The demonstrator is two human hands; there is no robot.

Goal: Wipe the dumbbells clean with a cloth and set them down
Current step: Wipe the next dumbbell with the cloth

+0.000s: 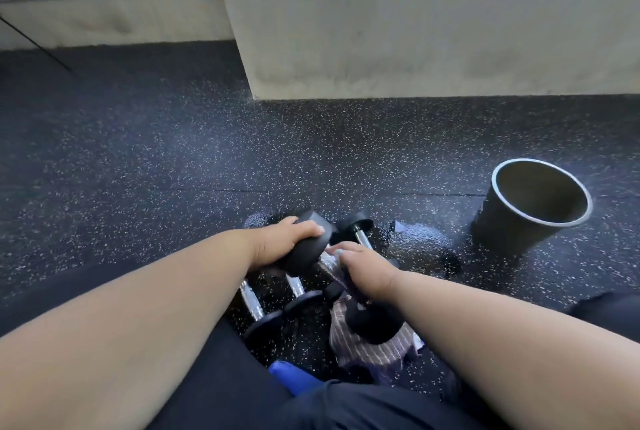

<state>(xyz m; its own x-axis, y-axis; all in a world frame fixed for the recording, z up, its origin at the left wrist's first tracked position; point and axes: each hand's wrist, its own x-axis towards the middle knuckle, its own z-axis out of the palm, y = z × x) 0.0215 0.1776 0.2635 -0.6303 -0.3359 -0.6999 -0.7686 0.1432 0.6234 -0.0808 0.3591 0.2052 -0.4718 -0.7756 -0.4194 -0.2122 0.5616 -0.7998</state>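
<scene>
My left hand (282, 239) grips the upper black head of a dumbbell (311, 249) that is lifted and tilted, its lower head (372, 324) resting near the striped cloth (367, 348). My right hand (367, 270) presses part of that cloth around the chrome handle. Other dumbbells lie on the floor beneath: two (252, 301) (298, 287) with chrome handles at the left, and one (358, 225) behind my right hand.
A dark round bucket (530, 208) stands on the floor to the right. A wet patch (422, 246) shines on the speckled rubber floor beside the dumbbells. A pale wall block (415, 31) rises behind. A blue object (294, 377) lies by my dark-clothed legs.
</scene>
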